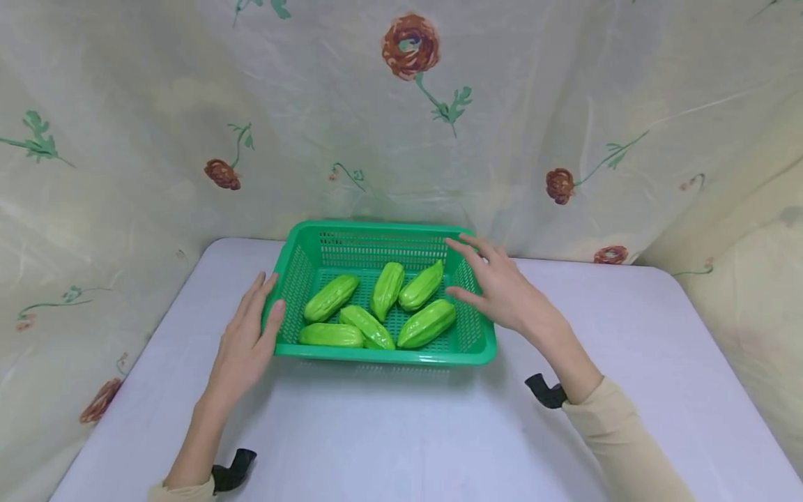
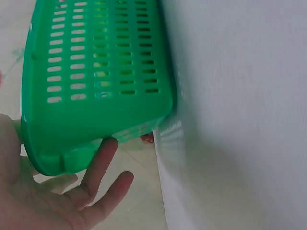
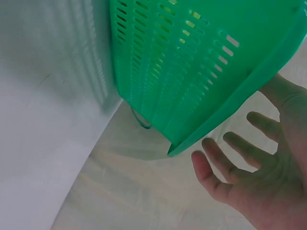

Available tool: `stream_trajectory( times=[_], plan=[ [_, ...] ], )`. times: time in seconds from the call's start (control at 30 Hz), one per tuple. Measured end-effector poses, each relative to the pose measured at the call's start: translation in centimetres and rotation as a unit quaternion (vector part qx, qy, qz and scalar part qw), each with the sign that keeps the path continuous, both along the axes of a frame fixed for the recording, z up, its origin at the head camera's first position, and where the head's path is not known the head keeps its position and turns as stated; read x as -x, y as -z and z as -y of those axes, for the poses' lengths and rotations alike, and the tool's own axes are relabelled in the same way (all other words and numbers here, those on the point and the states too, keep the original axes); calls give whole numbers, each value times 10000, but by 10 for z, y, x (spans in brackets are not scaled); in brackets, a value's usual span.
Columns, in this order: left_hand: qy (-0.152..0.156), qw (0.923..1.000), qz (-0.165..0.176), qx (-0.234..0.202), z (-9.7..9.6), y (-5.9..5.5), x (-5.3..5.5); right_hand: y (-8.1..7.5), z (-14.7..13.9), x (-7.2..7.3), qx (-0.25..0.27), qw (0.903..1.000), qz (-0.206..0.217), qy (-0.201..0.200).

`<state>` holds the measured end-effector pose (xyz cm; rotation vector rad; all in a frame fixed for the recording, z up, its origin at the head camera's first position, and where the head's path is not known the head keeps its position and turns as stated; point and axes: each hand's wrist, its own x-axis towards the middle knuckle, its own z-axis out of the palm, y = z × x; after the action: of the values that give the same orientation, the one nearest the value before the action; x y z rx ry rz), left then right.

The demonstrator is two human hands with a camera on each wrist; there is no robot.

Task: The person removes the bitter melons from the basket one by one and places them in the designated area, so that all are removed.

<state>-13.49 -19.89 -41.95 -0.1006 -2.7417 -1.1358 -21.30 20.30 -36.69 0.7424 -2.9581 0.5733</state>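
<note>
A green plastic basket with slotted walls stands on the table and holds several glossy, ridged green fruits that look like star fruits. At its left end is my left hand, thumb near the rim and fingers extended along the outside; the left wrist view shows the fingers loosely spread by the basket's corner. My right hand is over the right rim with fingers spread. In the right wrist view its fingers are apart from the rim. Neither hand touches a fruit.
A white-covered table carries the basket near its back edge. Behind it hangs a pale curtain with a flower print. Black wrist mounts show below both hands.
</note>
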Motion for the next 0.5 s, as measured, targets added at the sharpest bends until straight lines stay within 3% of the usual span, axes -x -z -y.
stream_trajectory(
  times=[0.27,0.5],
  plan=[
    [-352,9993,107,-105,-11,2,-6,-9,14,1,-135,9969,481,-609],
    [-510,9981,-135,-302,-17,9,-6,-17,27,4,-315,9856,927,-1379]
  ],
)
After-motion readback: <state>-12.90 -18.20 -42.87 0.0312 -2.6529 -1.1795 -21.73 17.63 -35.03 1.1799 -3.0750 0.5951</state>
